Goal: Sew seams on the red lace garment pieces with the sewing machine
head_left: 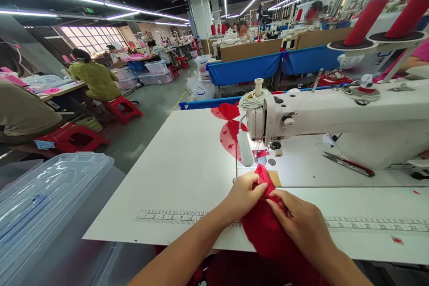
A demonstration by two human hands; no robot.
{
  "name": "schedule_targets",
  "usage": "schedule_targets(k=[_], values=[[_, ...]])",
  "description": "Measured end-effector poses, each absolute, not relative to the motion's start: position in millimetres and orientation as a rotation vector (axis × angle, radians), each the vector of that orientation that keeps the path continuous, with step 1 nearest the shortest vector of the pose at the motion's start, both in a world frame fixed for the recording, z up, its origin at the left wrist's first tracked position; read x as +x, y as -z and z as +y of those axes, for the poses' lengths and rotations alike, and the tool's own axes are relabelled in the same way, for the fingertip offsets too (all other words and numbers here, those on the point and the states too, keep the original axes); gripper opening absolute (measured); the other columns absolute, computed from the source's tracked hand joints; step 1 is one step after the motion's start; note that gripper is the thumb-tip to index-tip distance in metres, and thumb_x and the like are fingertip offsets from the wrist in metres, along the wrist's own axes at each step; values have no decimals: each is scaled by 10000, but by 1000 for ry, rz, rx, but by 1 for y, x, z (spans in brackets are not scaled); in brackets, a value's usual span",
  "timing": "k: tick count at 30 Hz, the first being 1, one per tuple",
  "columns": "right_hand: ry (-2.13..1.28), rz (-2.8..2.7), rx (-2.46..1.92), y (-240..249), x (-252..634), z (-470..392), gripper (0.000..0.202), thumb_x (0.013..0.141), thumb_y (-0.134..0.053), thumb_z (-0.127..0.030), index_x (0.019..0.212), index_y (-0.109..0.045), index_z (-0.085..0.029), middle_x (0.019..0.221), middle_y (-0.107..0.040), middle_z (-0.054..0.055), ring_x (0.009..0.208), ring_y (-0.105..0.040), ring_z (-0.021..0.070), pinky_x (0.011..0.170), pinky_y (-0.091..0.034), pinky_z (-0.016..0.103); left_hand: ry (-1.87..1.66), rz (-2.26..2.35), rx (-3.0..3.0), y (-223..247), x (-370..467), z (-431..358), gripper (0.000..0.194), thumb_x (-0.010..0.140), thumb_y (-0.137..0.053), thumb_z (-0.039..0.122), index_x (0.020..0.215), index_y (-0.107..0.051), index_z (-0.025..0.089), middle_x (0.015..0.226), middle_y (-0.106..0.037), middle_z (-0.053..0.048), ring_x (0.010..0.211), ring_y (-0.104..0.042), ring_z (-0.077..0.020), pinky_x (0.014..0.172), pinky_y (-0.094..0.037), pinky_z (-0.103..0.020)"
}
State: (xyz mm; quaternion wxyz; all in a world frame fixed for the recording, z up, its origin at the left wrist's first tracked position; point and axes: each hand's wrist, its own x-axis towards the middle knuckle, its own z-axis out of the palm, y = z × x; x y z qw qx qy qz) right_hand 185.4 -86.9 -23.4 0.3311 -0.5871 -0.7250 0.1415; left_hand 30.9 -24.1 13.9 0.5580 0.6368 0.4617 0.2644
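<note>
Red fabric [261, 228] hangs over the front edge of the white table, its upper end bunched just in front of the sewing machine [301, 111]. My left hand [244, 192] pinches the upper part of the fabric between thumb and fingers. Close beside it on the right, my right hand [298, 219] is closed on the same fabric a little lower. The needle area [256, 156] of the machine is just beyond the fabric's tip. Sheer red pieces [229, 136] lie on the table behind the machine's lamp [245, 147].
Black and red scissors [350, 164] lie under the machine's arm. A printed ruler [167, 216] runs along the table front. Red thread cones [367, 20] stand at the upper right. Clear plastic boxes [50, 196] are at the left. People sit at tables farther off.
</note>
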Motion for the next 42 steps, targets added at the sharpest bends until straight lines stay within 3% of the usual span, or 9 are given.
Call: schedule_targets(k=[4, 8, 15, 19, 22, 26, 32, 42], values=[[-567, -1807, -1641, 16, 194, -84, 419, 927, -331, -588, 980, -561, -241, 604, -590, -18, 506, -559, 170, 521, -407, 269, -607, 1051, 1426, -12, 29, -22, 318, 825, -486, 391, 600, -380, 193, 645, -479, 11, 617, -512, -135, 633, -436, -273], [-605, -1725, -1847, 3, 199, -77, 512, 865, -280, -678, 969, -529, -242, 730, -649, 19, 596, -613, 211, 524, -419, 296, -603, 1038, 1371, -11, 28, -21, 288, 818, -511, 409, 644, -446, 189, 656, -543, -8, 666, -585, -168, 683, -480, -303], [-477, -1888, -1975, 1, 205, -53, 254, 832, -407, -390, 998, -515, -231, 839, -633, 27, 664, -613, 196, 518, -368, 267, -693, 1114, 1432, -3, 29, -24, 149, 798, -518, 257, 751, -385, 209, 635, -531, 20, 610, -532, -151, 606, -406, -269], [-500, -1950, -2019, -6, 204, -32, 103, 846, -448, -304, 833, -517, -229, 829, -641, 29, 698, -590, 214, 528, -299, 265, -794, 1125, 1610, -1, 29, -27, 135, 808, -465, 169, 930, -429, 214, 626, -452, 51, 565, -431, -138, 576, -330, -256], [-561, -1949, -1930, -11, 201, -21, 93, 816, -445, -217, 727, -473, -218, 818, -640, 17, 702, -564, 198, 550, -286, 265, -778, 1095, 1761, -1, 27, -28, 181, 797, -404, 106, 897, -513, 212, 683, -521, 14, 646, -477, -154, 638, -346, -266], [-651, -1924, -1767, -10, 196, -12, 132, 828, -385, -236, 702, -419, -218, 764, -620, 9, 690, -547, 174, 614, -364, 269, -688, 1110, 1821, -1, 26, -27, 248, 707, -380, 51, 711, -586, 188, 768, -587, -11, 725, -513, -153, 687, -368, -262], [-800, -1799, -1641, 0, 192, -3, 156, 787, -430, -345, 696, -398, -222, 685, -591, 3, 662, -562, 174, 590, -405, 265, -666, 1168, 1704, -1, 30, -27, 70, 662, -508, 117, 646, -541, 177, 675, -550, 9, 619, -458, -131, 579, -335, -248], [-1021, -1765, -1661, 11, 207, 2, 217, 696, -504, -278, 892, -537, -191, 850, -669, 28, 770, -619, 184, 660, -447, 260, -641, 1225, 1707, -3, 31, -27, 68, 716, -544, 172, 648, -548, 171, 700, -545, 10, 639, -477, -123, 602, -360, -241]])
